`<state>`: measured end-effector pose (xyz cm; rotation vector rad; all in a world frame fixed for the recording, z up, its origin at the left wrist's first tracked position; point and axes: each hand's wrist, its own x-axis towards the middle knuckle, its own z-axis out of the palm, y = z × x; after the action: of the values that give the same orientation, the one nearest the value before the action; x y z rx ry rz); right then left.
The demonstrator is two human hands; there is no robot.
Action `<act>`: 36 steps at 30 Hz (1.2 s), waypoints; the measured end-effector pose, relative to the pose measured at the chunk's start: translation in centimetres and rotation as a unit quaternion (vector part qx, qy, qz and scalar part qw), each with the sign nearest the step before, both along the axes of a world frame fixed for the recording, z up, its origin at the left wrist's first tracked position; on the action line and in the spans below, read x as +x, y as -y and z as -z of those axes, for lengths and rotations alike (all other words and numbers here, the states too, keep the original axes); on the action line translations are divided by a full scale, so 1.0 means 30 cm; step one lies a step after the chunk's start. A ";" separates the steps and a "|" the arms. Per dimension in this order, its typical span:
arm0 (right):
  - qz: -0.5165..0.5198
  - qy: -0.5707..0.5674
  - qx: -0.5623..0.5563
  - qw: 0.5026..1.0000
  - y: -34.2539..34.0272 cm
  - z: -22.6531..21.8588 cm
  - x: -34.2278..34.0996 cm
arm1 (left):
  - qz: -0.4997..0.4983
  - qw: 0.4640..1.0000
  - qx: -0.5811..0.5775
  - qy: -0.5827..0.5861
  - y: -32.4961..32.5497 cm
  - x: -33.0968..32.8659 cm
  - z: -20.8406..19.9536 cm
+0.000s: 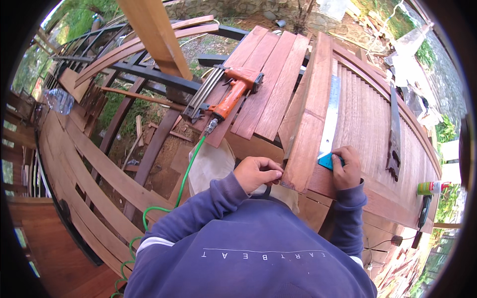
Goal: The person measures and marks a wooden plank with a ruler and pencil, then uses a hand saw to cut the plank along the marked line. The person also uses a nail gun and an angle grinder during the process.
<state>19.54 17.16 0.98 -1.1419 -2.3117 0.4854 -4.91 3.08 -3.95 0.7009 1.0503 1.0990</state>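
My right hand (pixel 347 167) grips the teal handle of a combination square (pixel 330 121). Its long metal blade lies lengthwise along a reddish-brown board (pixel 309 131). Beside the near end of that board is my left hand (pixel 256 174), thumb and fingers pinched together at the board's corner. Whether something small is between those fingers, or they only touch the wood, I cannot make out. Under and right of the board lies a louvred wooden panel (pixel 365 126) with a frame.
An orange nail gun (pixel 233 94) with a green air hose (pixel 187 171) rests on several planks (pixel 271 84) to the left. A handsaw (pixel 394 129) lies on the panel. Farther right are a spray can (pixel 431 187) and a power tool (pixel 424 213). A wooden post (pixel 156 39) rises at upper left.
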 end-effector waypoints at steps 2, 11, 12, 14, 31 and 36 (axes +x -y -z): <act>0.005 -0.006 0.008 1.000 0.004 0.003 -0.004 | -0.001 1.000 -0.005 0.012 0.003 -0.001 -0.006; 0.015 -0.014 0.031 0.999 0.017 -0.003 0.004 | 0.030 0.999 -0.023 -0.007 0.004 -0.005 0.004; 0.015 -0.019 0.027 0.999 0.018 -0.003 -0.001 | 0.025 0.999 -0.022 -0.007 0.007 -0.009 0.005; 0.015 -0.027 0.020 0.999 0.016 -0.003 -0.006 | 0.018 1.000 -0.022 -0.005 0.015 -0.013 0.015; 0.002 -0.040 0.027 0.999 0.010 0.012 0.010 | 0.023 0.999 -0.006 0.028 0.021 -0.027 0.077; 0.004 -0.044 0.021 0.999 0.009 0.013 0.008 | 0.027 0.999 -0.005 0.029 0.018 -0.031 0.083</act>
<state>19.79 16.88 0.59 -1.0869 -2.2309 0.4715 -5.85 2.54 -6.44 0.6813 0.9818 1.0615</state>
